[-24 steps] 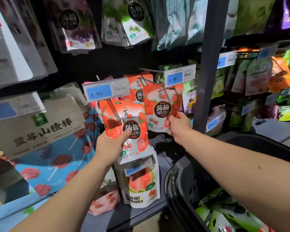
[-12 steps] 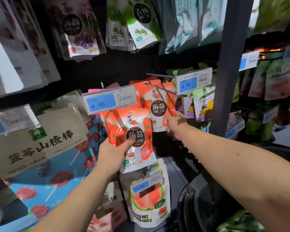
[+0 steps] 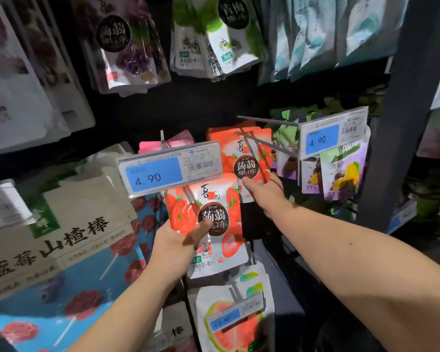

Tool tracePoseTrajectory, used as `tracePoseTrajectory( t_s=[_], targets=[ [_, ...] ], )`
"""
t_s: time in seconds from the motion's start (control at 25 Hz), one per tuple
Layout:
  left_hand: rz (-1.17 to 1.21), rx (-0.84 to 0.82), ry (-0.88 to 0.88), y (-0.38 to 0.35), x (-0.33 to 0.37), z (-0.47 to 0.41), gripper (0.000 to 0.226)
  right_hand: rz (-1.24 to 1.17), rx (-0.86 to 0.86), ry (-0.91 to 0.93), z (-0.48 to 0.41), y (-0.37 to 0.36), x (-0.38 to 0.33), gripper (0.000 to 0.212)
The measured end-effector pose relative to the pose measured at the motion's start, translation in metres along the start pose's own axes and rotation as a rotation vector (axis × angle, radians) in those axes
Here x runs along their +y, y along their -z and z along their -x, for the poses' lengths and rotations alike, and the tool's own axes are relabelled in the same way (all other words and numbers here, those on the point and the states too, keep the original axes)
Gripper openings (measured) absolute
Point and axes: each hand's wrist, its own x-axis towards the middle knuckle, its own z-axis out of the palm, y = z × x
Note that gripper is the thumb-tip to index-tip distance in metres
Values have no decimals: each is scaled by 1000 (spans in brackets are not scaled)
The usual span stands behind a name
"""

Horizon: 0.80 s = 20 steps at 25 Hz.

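My left hand [image 3: 178, 243] grips a red-and-white strawberry jelly pouch [image 3: 214, 224] hanging on a peg hook, thumb across its dark round label. My right hand [image 3: 263, 191] pinches the lower edge of a second strawberry jelly pouch [image 3: 244, 156] hanging on the neighbouring hook [image 3: 264, 143], further back and to the right. A price tag reading 4.90 [image 3: 170, 171] sits at the tip of the left hook and covers the top of the left pouch.
A second 4.90 tag [image 3: 333, 135] hangs right of the hooks over purple passion-fruit pouches [image 3: 341, 171]. A watermelon pouch [image 3: 234, 318] hangs below. Large blue-and-beige hawthorn stick bags [image 3: 48, 250] fill the left. A dark shelf upright [image 3: 396, 123] stands at right.
The view has moved closer and left, so the basket at bottom right has left the frame. The right-hand pouch has slid further back along its hook. My left hand keeps its grip.
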Motion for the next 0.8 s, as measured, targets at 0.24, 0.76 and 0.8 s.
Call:
tracePoseTrajectory(
  t_s=[0.24, 0.76, 0.8],
  targets=[
    [101, 2, 30, -2, -2, -11, 21, -16, -20, 2, -16, -5, -1, 41],
    [194, -27, 20, -11, 5, -18, 23, 66, -88, -50, -24, 2, -9, 68],
    [203, -22, 18, -13, 6, -15, 21, 48, -102, -84, -18, 6, -12, 75]
  ],
)
